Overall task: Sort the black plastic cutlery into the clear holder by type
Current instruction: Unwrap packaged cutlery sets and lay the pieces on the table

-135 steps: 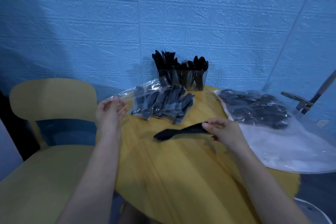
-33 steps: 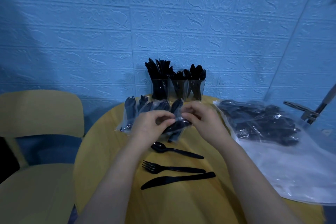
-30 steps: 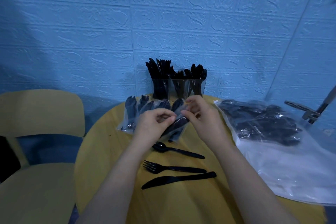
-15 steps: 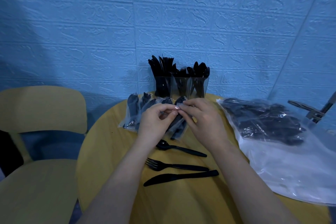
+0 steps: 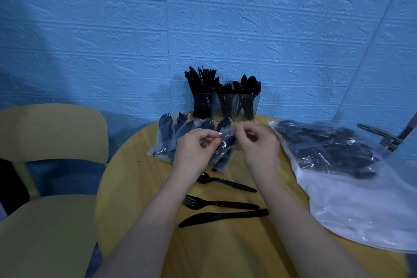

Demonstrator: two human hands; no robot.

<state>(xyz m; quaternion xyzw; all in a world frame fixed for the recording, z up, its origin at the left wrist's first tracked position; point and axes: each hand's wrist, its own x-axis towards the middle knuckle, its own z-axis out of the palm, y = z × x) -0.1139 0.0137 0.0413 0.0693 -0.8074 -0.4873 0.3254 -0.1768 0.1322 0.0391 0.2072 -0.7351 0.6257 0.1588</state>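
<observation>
A clear three-part holder stands at the table's far edge with black knives, forks and spoons upright in it. My left hand and my right hand both pinch the top of a clear wrapped cutlery packet, held just above a row of more wrapped packets. Nearer to me a loose black spoon, fork and knife lie side by side on the round yellow table.
A large clear plastic bag holding many wrapped cutlery packets covers the table's right side. A yellow chair stands to the left. A metal clamp sticks out at the right by the blue brick-pattern wall.
Since 4.5 s ago the knife went down beside a spoon and fork. Over the last second both hands have stayed on one wrapped packet, with fingertips shifting at its top edge.
</observation>
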